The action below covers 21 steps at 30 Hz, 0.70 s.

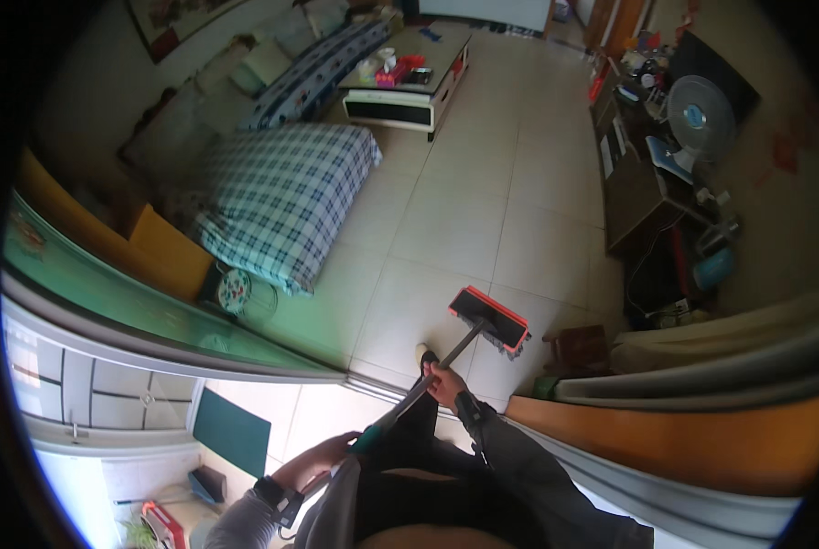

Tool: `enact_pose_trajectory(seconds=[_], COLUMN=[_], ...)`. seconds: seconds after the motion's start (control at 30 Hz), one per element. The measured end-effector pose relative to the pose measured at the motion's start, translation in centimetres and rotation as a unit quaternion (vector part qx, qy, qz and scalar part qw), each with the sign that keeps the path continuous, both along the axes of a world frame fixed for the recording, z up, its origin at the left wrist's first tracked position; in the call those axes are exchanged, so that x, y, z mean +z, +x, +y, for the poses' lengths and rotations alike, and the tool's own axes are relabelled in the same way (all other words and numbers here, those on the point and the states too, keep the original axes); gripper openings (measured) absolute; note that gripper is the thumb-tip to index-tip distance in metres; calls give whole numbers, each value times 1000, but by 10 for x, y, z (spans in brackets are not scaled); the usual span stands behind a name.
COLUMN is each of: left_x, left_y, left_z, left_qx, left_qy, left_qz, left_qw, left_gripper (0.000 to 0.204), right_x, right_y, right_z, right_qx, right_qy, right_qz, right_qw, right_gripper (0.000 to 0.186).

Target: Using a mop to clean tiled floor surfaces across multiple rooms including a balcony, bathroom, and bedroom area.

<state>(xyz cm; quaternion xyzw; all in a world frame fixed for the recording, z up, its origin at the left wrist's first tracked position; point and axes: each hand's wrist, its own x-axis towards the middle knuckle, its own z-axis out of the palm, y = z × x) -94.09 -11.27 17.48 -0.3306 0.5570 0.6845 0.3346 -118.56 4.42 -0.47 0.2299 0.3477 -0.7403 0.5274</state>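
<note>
A flat mop slants across in front of me, its long grey pole running up from near my body. Its rectangular black head with a red-orange rim lies on the tiled floor, and grey fringe shows along the right edge. My right hand is closed round the lower part of the pole. Closer to my body, my left hand grips the pole's upper end beside a green section; its fingers are partly hidden. One of my shoes shows just left of the pole, by the door track.
A sliding-door track crosses the floor at my feet. Left stands a bed-like seat with a checked cover, with a round stool nearer. A coffee table is farther off. Along the right are a cabinet, a fan and curtains.
</note>
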Motion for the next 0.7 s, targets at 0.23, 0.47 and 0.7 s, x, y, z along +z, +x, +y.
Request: enact_pose_trajectory(seconds=[0.23,0.47,0.7], left_x=[27,-48,-64], left_y=[-145,-223,-305], left_z=[-59,-120,-148], left_qx=[-67,-96,-7], left_qy=[-31,-88,-130], left_qz=[83,103,24], left_qw=[994,986,991], left_gripper=[56,58,54], right_x=[2,24,21], right_y=[-104,-143,-216], right_z=[-53,-128,-182], right_qx=[-27,119,336], right_qy=[66,27,-58], right_qz=[-41,-114,213], right_qw=[997,986,915], right_gripper=[19,19,14])
